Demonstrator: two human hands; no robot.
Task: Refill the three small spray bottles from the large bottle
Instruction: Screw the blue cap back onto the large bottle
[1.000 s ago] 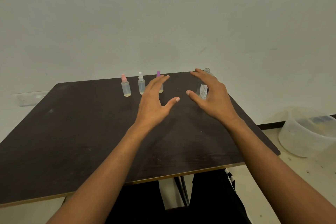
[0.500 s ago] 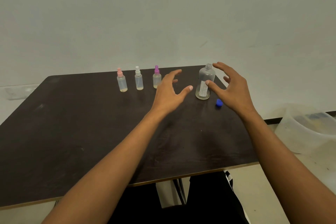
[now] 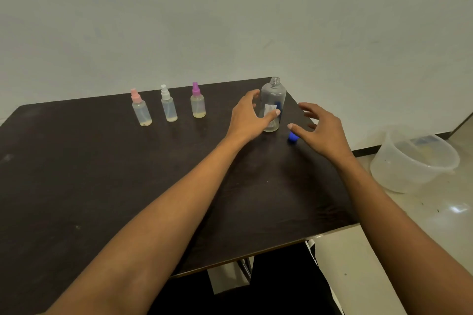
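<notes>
Three small clear spray bottles stand in a row at the table's far side: a pink-capped bottle point(image 3: 141, 111), a white-capped bottle point(image 3: 169, 107) and a purple-capped bottle point(image 3: 197, 106), each with a little yellowish liquid at the bottom. To their right stands the large clear bottle point(image 3: 273, 96), uncapped, with a white label. My left hand point(image 3: 247, 117) curves around its left side, with the thumb across the front and the fingers spread. My right hand point(image 3: 322, 130) hovers open just right of the bottle, its thumb over a small blue cap point(image 3: 292, 137) lying on the table.
The dark wooden table point(image 3: 102, 174) ends just right of the large bottle. A translucent plastic tub point(image 3: 414, 161) sits on the floor to the right. A plain wall rises behind the table.
My left hand has moved right to the large bottle, and its thumb now lies across the front. My right hand has dropped lower, over the blue cap.
</notes>
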